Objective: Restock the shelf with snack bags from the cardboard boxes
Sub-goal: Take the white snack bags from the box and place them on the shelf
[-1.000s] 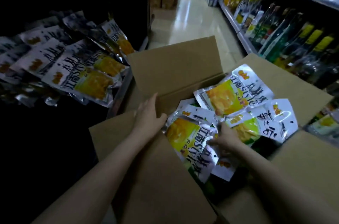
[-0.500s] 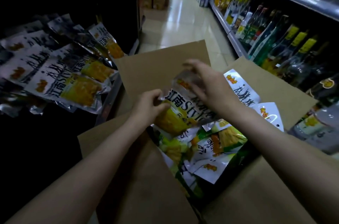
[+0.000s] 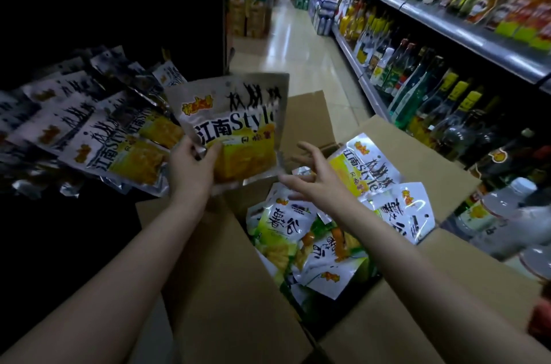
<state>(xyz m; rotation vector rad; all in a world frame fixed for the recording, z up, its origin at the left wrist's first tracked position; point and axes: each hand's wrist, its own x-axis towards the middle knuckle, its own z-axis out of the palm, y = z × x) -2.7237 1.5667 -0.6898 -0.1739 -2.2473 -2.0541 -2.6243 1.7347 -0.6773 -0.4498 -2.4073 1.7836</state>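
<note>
Snack bags, silver foil pouches printed yellow and green (image 3: 301, 244): a good many lie loose in the open brown cardboard box (image 3: 238, 289) nearest me, so I judge most of the restocking is left. Right hand (image 3: 316, 178): empty, fingers spread and relaxed, hovering just above the box's contents. Left hand (image 3: 190, 168): fingers and thumb pinch the lower left corner of one silver-and-yellow pouch with black lettering (image 3: 235, 128), held upright above the box's far flap, between box and shelf. Dark low shelf (image 3: 89, 190), left: a slanting row of matching silver pouches (image 3: 98, 137) already lies on it, overlapping; I count that part done. Beyond, right: grey metal shelving of glass bottles (image 3: 432, 86) along a pale tiled aisle floor (image 3: 298, 59). I judge the held pouch goes to the row next.
</note>
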